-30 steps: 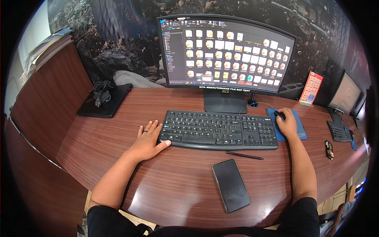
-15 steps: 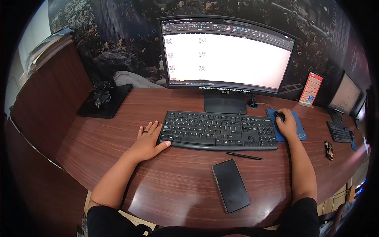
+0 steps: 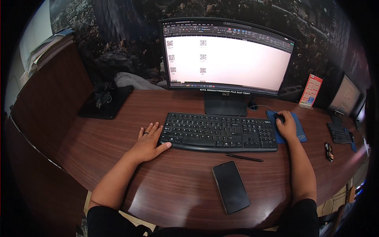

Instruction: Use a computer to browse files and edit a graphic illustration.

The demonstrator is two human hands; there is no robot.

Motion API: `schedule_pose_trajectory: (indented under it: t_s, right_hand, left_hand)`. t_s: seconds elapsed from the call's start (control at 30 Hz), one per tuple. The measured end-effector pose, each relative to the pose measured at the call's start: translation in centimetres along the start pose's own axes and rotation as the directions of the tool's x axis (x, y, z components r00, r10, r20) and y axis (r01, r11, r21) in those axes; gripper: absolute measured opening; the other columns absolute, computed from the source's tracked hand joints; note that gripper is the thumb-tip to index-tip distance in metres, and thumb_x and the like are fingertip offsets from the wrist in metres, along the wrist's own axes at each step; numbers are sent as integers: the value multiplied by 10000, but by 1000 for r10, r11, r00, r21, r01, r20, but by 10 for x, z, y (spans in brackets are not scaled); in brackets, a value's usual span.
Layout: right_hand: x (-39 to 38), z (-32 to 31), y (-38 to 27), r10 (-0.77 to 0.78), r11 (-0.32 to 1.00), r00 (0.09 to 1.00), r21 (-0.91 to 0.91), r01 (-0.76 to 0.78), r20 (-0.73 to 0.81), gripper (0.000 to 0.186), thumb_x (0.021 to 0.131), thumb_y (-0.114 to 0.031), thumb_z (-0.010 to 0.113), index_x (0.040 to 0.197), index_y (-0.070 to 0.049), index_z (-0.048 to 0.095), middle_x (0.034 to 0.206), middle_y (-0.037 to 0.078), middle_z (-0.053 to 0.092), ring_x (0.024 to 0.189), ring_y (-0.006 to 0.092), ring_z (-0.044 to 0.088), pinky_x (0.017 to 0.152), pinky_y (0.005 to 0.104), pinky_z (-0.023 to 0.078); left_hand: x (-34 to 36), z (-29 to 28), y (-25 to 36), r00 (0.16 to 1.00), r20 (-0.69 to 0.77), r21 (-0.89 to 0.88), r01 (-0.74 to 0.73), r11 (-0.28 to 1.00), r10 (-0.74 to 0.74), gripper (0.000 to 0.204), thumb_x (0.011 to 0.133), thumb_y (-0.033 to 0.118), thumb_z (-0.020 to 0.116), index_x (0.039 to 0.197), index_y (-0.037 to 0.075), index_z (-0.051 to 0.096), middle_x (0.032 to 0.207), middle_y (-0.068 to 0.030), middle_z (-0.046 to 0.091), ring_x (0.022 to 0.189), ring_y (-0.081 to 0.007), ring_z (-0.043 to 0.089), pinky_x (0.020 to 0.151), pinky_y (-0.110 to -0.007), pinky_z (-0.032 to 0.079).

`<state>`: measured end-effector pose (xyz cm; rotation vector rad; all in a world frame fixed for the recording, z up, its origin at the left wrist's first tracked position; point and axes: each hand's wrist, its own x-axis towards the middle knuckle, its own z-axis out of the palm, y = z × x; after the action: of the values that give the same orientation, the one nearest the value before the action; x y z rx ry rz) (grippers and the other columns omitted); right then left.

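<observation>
While the left hand [image 3: 148, 145] lies at the near keyboard's [image 3: 221, 132] left end, fingers spread, palm down, holding nothing, the right hand [image 3: 288, 128] curls over a black mouse [image 3: 280, 117]. Mouse sits just right of the keyboard, on a blue mat [image 3: 299, 131]. Left thumb reaches the keyboard's near left corner; whether it presses a key, cannot tell. Same for the mouse buttons.

Handling, as judged: loose grip, right forearm resting on the bench [image 3: 177, 173], small wrist moves, mouse well inside the mat's edges. Left thumb best light, so no key goes down by accident. Eyes on the monitor [image 3: 233, 63] behind the keyboard.

Counts. Hands, two. Mouse under the hand, one; mat beneath it, one. Square codes [image 3: 203, 57] on the monitor: six whole, two columns of three, others cut off below. In front of the keyboard: one thin black pen [image 3: 244, 158], one phone [image 3: 231, 187], dark-faced. Left and behind it: one flat black object [image 3: 116, 104], bundled cable on top. Right and behind it: one red-and-white calendar [image 3: 311, 91]. Well right of it: one small dark box [image 3: 329, 151], one second keyboard [image 3: 338, 132], one second monitor [image 3: 345, 94].
</observation>
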<state>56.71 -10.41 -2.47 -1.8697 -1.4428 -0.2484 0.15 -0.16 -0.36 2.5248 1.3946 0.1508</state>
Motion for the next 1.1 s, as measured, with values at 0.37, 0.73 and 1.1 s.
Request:
schedule_pose_trajectory:
  t_s: [0.37,0.73,1.1]
  right_hand:
    - [0,1,3,4,1000,1000,-12,-4,9,293,823,-113,689,1110,-51,674,1161,142,667,1120,370,635,959,435,501]
    - [0,2,5,-37,999,998,10,38,-51,272,832,-93,688,1101,-50,672,1153,137,663,1112,366,639,958,426,507]
    - [1,4,10,-48,999,999,11,48,-22,266,836,-87,705,1096,-39,670,1164,146,653,1113,360,646,959,411,509]
  left_hand:
    - [0,1,-2,1000,-8,-1,-13,1000,13,964,982,705,459,1581,-35,309,1657,-289,240,1577,-418,124,1258,-581,56]
    - [1,2,-3,1000,-7,16,-11,1000,11,1023,945,741,492,1578,-43,311,1657,-292,236,1578,-412,124,1259,-582,57]
    - [1,1,-2,1000,9,8,-7,1000,7,958,968,654,547,1591,-25,285,1658,-304,220,1580,-421,108,1256,-579,35]
